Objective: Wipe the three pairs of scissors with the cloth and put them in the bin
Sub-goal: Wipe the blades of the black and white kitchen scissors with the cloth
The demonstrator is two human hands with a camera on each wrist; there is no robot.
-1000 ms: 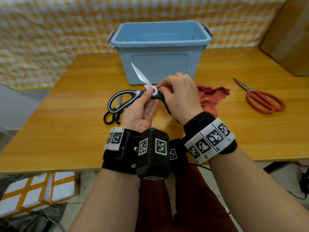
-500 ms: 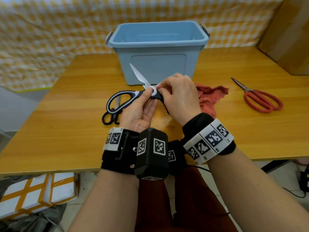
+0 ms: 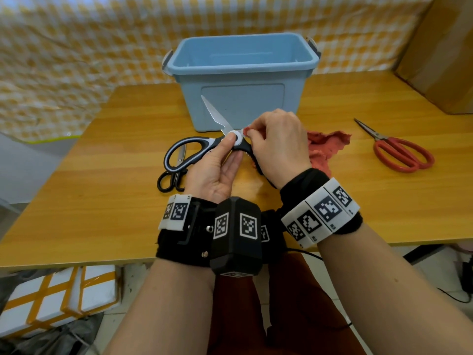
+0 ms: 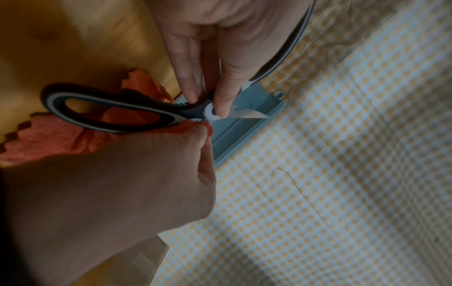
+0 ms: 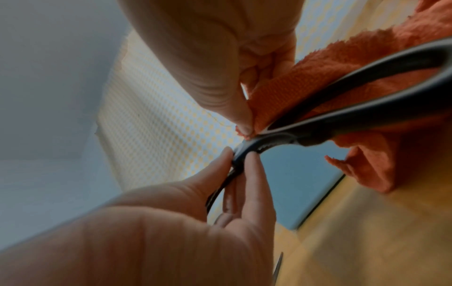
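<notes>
Between both hands (image 3: 217,170): scissors (image 3: 231,139), seemingly.

Kitchen scissors (image 3: 204,147): bright polished metal blade, matt black-and-white plastic handles; orange cloth (image 3: 325,147) is nappy and rough; blue bin (image 3: 243,98) is smooth matt plastic; table (image 3: 102,201) is glossy varnished wood; red scissors (image 3: 401,155) have shiny plastic handles

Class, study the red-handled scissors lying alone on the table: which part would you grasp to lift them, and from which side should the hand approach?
Probably best to grasp the red-handled scissors by the handle loops, coming from above on the near right side. They lie flat on the table with blades closed, tips pointing away towards the far left, so the loops face the right hand and keep fingers off the points.
</notes>
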